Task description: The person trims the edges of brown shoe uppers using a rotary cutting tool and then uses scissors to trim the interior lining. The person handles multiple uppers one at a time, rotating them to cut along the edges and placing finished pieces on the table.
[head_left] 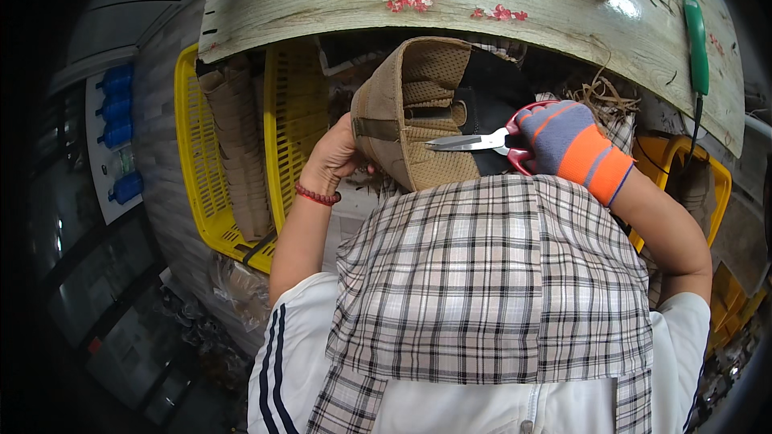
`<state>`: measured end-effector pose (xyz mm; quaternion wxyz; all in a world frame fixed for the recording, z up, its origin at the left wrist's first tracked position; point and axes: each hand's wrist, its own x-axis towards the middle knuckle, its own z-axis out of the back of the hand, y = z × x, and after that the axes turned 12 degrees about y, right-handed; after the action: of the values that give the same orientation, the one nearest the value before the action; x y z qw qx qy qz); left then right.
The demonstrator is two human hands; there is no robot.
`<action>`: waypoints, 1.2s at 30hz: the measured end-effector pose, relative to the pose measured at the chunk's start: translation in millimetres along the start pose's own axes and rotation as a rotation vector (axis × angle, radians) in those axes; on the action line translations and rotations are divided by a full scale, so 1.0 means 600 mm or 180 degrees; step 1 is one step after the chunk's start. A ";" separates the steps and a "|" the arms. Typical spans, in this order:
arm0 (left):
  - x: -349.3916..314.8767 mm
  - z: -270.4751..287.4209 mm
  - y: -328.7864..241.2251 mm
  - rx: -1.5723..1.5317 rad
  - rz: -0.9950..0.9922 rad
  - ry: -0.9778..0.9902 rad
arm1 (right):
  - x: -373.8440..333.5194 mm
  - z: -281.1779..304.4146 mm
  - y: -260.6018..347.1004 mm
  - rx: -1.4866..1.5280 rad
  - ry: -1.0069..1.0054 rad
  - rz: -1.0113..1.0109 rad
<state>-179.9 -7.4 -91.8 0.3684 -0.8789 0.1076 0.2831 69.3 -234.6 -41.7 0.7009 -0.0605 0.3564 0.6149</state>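
Head view: here's the bare left hand (336,149) gripping the brown wrap (382,104) by its left side, near the table (322,12) edge. The gloved right hand (567,141) has the scissors (482,143) clamped by their red handles, blades nearly together. Long axis runs crosswise, tips pointing left over the wrap's open inside; whether they touch mesh, can't tell.

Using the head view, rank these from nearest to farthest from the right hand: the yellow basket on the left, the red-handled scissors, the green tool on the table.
1. Red-handled scissors: held in the gloved right hand.
2. Green tool: on the table, ahead and to the right.
3. Yellow basket: well over to the left.
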 end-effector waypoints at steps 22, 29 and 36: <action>0.002 -0.028 0.008 -0.1187 0.0012 -0.0596 | 0.060 0.014 0.038 -0.0595 -0.0838 0.0288; 0.004 -0.014 0.021 -0.1054 -0.0009 -0.0564 | 0.035 0.062 0.054 -0.0526 0.0568 -0.0531; 0.003 -0.033 0.018 -0.0940 -0.0175 -0.0399 | -0.037 0.009 -0.026 0.0108 -0.0620 -0.0189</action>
<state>-174.6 -29.0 -88.0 0.2489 -0.9068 0.0175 0.3399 85.9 -253.8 -30.7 0.7511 0.0009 0.2949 0.5907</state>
